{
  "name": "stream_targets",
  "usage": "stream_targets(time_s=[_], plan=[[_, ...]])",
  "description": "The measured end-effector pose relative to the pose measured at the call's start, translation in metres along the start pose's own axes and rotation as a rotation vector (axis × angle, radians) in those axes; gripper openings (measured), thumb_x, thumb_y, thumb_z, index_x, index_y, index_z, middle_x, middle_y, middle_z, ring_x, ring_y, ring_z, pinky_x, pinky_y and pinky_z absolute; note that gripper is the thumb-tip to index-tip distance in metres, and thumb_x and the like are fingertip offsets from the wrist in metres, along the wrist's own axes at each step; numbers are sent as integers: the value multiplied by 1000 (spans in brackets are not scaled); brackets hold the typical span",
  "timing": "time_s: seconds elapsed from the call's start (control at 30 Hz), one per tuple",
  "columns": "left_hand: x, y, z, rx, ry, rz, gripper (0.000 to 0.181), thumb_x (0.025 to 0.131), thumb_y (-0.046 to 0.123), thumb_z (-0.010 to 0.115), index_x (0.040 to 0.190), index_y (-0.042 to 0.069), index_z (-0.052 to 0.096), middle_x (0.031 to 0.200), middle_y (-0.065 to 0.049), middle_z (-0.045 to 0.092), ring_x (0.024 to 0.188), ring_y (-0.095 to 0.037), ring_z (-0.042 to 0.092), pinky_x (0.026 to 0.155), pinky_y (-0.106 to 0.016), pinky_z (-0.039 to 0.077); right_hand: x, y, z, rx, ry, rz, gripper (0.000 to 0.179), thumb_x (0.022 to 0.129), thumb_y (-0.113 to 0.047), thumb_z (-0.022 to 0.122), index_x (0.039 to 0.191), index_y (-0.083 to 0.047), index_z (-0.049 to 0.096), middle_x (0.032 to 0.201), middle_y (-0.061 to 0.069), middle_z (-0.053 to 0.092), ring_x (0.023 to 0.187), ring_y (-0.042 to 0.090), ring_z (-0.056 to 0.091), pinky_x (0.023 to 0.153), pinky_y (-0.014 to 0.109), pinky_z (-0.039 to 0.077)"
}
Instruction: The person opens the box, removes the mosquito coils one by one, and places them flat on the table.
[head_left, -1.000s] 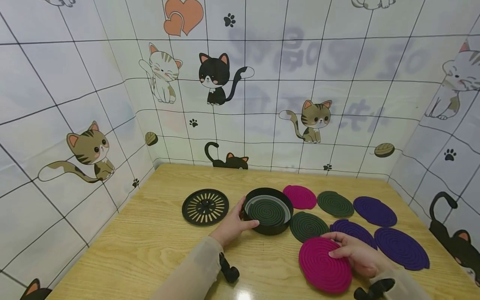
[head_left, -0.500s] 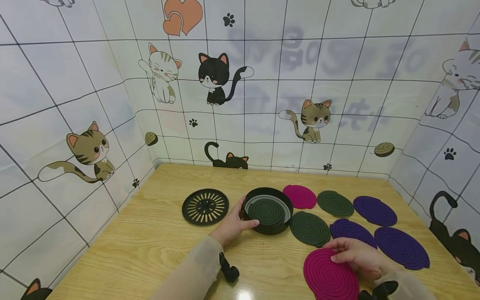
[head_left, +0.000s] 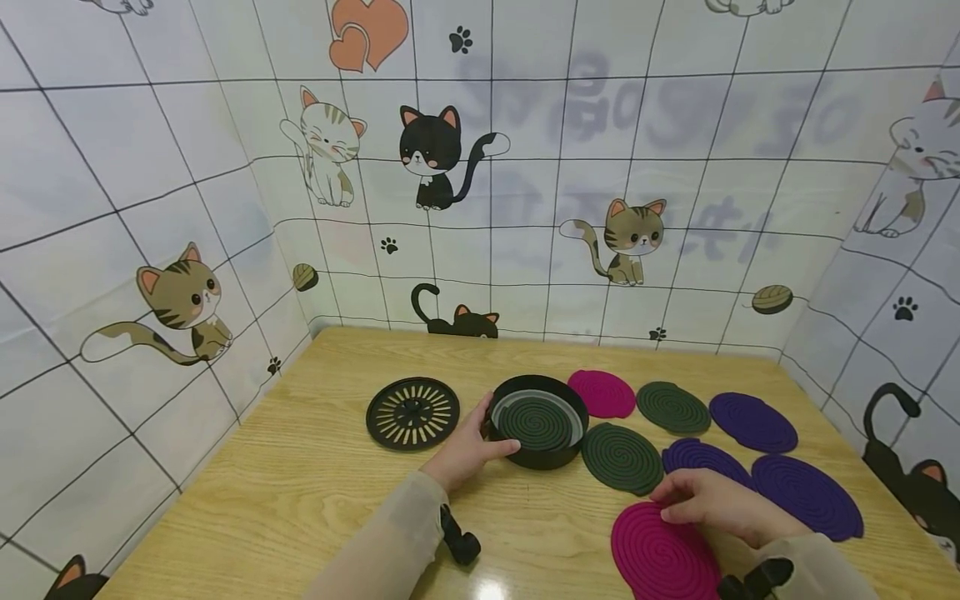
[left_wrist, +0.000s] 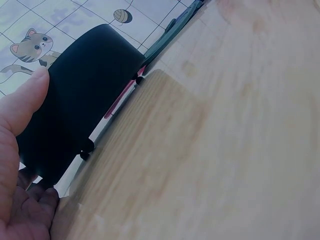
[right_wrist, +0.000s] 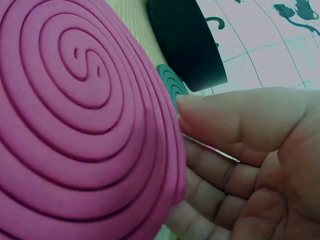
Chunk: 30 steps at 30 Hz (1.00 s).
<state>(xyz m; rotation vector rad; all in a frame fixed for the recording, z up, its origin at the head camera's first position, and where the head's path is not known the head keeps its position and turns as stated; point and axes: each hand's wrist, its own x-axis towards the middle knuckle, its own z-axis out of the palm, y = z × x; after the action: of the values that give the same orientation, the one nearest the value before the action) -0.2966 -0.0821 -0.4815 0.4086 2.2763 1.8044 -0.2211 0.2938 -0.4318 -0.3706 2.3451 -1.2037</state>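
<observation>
My left hand (head_left: 468, 450) grips the left side of a round black mosquito coil holder (head_left: 546, 458). A dark green mosquito coil (head_left: 535, 422) lies in its grey-lined inside. In the left wrist view, the thumb (left_wrist: 30, 100) presses the holder's dark wall (left_wrist: 85, 85) and small feet show underneath. At front right my right hand (head_left: 720, 504) pinches the upper edge of a pink mosquito coil (head_left: 663, 550). Its spiral face (right_wrist: 95, 125) fills much of the right wrist view, with the thumb (right_wrist: 225, 120) at its edge and fingers partly behind.
The slotted black lid (head_left: 412, 414) lies left of the holder. To the right are another pink coil (head_left: 602, 394), green coils (head_left: 672, 408) (head_left: 622, 458) and several purple coils (head_left: 753, 422) on the wooden table (head_left: 300, 500). A cat-printed sheet (head_left: 525, 250) surrounds the table's back and sides.
My right hand has brought the pink coil slightly toward the table's front and to the right, and its grip has shifted nearer the coil's edge. The left hand stays on the holder.
</observation>
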Motion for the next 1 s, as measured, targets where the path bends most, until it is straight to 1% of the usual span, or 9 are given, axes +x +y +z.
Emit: stream_targets(time_s=[0.17, 0.3, 0.4, 0.47, 0.53, 0.63, 0.77, 0.83, 1.0], plan=[[-1, 1, 0, 1, -6, -1, 101, 82, 35, 78, 156, 24, 10, 158, -8, 20, 142, -29, 25, 113, -46, 24, 1, -7, -2, -62, 20, 12, 25, 83, -5, 71, 104, 6, 64, 98, 8, 65, 89, 22, 60, 74, 37, 51], [-1, 2, 0, -4, -10, 10, 100, 83, 33, 77, 156, 22, 10, 158, -9, 20, 142, -30, 25, 113, -46, 24, 1, -6, -3, -45, 18, 28, 24, 84, -3, 70, 104, 6, 63, 95, 8, 64, 86, 22, 60, 71, 36, 51], [-2, 2, 0, 0, -8, 4, 100, 83, 33, 77, 156, 22, 10, 158, -9, 20, 142, -30, 25, 113, -46, 24, 2, -7, -5, -22, 11, 44, 23, 85, -2, 68, 104, 7, 62, 95, 8, 64, 86, 22, 61, 70, 38, 53], [-2, 3, 0, 7, -6, -1, 99, 83, 34, 77, 156, 23, 10, 158, -8, 20, 142, -29, 25, 113, -46, 24, 3, -8, -7, -31, 3, 56, 22, 85, -3, 68, 103, 6, 63, 94, 7, 64, 86, 22, 61, 71, 38, 53], [-2, 3, 0, 16, -5, -4, 100, 83, 36, 77, 156, 23, 11, 157, -8, 21, 142, -29, 26, 113, -45, 25, 4, -11, -10, -59, -7, 41, 21, 85, -5, 69, 102, 6, 63, 93, 7, 63, 84, 22, 59, 70, 35, 52], [-1, 1, -1, 22, -7, 2, 100, 83, 36, 77, 156, 23, 10, 157, -9, 21, 142, -30, 26, 113, -45, 25, 7, -19, -17, -98, -31, -13, 21, 86, -7, 68, 102, 6, 63, 90, 6, 61, 77, 19, 54, 65, 30, 47], [0, 0, 0, 26, -6, 8, 99, 83, 36, 77, 156, 23, 10, 157, -9, 21, 141, -30, 27, 112, -45, 26, 18, -37, -24, -60, -31, -73, 26, 91, -11, 64, 108, 8, 60, 91, 7, 61, 78, 18, 55, 67, 32, 48], [0, 0, 0, 31, -4, 6, 99, 83, 36, 77, 156, 23, 11, 157, -8, 21, 141, -30, 26, 112, -45, 26, 26, -48, -25, -27, -1, -75, 29, 92, -14, 64, 111, 7, 59, 94, 9, 62, 85, 20, 57, 73, 35, 49], [-1, 0, 0, 26, -3, 3, 99, 82, 36, 77, 156, 23, 11, 157, -9, 20, 142, -30, 26, 113, -45, 26, 54, -73, -20, 52, 76, -86, 32, 92, -19, 65, 114, 3, 60, 103, 11, 64, 92, 23, 60, 80, 40, 50]])
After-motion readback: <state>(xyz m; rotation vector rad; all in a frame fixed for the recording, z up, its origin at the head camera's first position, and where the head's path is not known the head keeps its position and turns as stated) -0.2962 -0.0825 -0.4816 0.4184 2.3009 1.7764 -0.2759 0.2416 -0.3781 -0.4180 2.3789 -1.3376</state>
